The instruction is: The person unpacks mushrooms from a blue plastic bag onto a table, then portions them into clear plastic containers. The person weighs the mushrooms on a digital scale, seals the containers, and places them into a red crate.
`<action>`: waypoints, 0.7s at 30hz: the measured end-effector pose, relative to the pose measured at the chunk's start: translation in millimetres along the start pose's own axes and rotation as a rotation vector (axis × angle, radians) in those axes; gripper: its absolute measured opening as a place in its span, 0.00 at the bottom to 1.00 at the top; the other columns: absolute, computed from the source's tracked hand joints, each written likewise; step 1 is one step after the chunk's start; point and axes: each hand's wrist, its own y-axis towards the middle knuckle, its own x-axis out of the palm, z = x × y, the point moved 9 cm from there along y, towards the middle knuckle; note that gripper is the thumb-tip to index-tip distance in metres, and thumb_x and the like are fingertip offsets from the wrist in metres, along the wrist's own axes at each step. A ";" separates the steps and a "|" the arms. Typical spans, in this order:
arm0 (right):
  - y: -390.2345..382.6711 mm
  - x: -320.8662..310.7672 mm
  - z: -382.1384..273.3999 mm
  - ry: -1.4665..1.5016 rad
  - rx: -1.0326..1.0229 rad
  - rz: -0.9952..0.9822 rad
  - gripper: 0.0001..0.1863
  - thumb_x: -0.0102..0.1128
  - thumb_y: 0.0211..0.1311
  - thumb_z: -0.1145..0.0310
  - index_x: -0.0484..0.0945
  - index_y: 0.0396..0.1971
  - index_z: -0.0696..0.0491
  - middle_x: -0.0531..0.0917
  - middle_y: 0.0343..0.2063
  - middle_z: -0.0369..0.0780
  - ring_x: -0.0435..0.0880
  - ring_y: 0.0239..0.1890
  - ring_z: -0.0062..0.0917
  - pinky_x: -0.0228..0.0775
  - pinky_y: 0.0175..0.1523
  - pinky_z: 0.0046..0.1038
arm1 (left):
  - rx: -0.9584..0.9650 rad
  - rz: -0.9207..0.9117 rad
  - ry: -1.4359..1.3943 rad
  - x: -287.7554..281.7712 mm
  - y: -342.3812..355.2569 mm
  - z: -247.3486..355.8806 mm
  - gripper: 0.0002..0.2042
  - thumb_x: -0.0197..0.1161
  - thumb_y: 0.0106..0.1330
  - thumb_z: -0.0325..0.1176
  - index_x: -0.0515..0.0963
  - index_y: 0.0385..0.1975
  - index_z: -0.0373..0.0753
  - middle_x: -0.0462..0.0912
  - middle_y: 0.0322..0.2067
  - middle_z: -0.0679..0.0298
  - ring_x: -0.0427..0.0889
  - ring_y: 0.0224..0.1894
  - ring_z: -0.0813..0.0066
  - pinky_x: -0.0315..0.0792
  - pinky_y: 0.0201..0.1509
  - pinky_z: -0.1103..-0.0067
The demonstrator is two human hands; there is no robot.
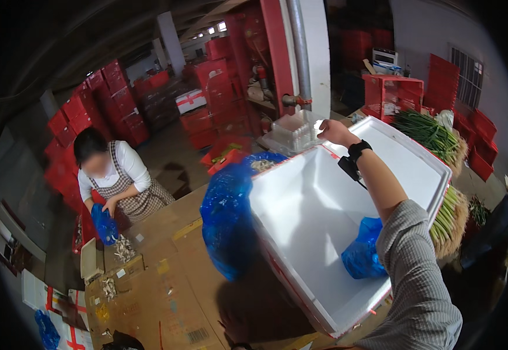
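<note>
My right hand (337,133) reaches over the far edge of a white foam box (300,216), its fingers curled at the edge of stacked clear plastic containers (294,129). Inside the foam box lies a blue plastic bag (362,249), partly hidden by my right sleeve. Low in the picture, my left hand (233,326) is in deep shadow over the cardboard-covered table (166,286). Its fingers look spread, with nothing visible in them. A large blue plastic bag (227,216) leans against the box's left side, with pale contents showing near its far end.
Across the table a person (122,175) holds a blue bag (103,224) above a small pile of mushrooms (124,249). The foam lid (405,154) lies right of the box. Bundled green onions (429,134) are beyond it. Red crates (99,96) are stacked behind.
</note>
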 end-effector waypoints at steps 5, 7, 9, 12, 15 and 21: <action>61.7 50.1 27.0 0.145 0.309 0.149 0.28 0.65 0.46 0.60 0.71 0.46 0.60 0.79 0.39 0.46 0.80 0.42 0.34 0.76 0.38 0.33 | 0.017 -0.009 -0.079 -14.6 -18.3 9.3 0.32 0.54 0.59 0.55 0.61 0.61 0.46 0.51 0.65 0.57 0.50 0.66 0.47 0.45 0.67 0.54; 72.3 89.2 40.9 0.398 0.496 0.171 0.32 0.63 0.49 0.59 0.64 0.52 0.59 0.77 0.39 0.44 0.79 0.36 0.33 0.77 0.33 0.33 | 0.037 -0.027 0.095 -26.2 -14.2 11.5 0.29 0.54 0.60 0.53 0.64 0.59 0.44 0.54 0.64 0.56 0.54 0.65 0.52 0.50 0.64 0.54; 80.5 116.2 48.4 0.533 0.515 0.229 0.33 0.62 0.50 0.58 0.62 0.53 0.59 0.75 0.40 0.45 0.77 0.38 0.34 0.76 0.37 0.34 | 0.032 -0.038 0.331 -25.9 -13.5 18.6 0.29 0.54 0.60 0.53 0.65 0.58 0.43 0.57 0.63 0.56 0.56 0.64 0.52 0.50 0.64 0.54; 90.2 151.8 75.2 0.780 0.641 0.353 0.37 0.65 0.48 0.56 0.61 0.53 0.61 0.73 0.48 0.49 0.76 0.46 0.40 0.77 0.38 0.37 | 0.082 0.091 0.257 -37.3 -14.2 26.8 0.28 0.55 0.59 0.51 0.66 0.57 0.43 0.59 0.62 0.55 0.56 0.64 0.53 0.48 0.65 0.54; 106.8 177.8 104.6 0.882 0.715 0.396 0.41 0.65 0.49 0.54 0.55 0.57 0.60 0.68 0.54 0.49 0.70 0.53 0.41 0.71 0.49 0.43 | 0.060 0.092 0.194 -37.9 -11.5 28.7 0.27 0.57 0.58 0.49 0.66 0.56 0.43 0.60 0.61 0.54 0.57 0.64 0.54 0.48 0.65 0.54; 137.4 206.1 161.3 0.956 0.816 0.367 0.57 0.68 0.40 0.41 0.45 0.60 0.62 0.61 0.58 0.52 0.61 0.60 0.46 0.56 0.57 0.55 | 0.014 0.068 0.194 -40.9 7.4 30.8 0.28 0.58 0.57 0.48 0.66 0.56 0.42 0.60 0.61 0.54 0.57 0.64 0.54 0.48 0.65 0.54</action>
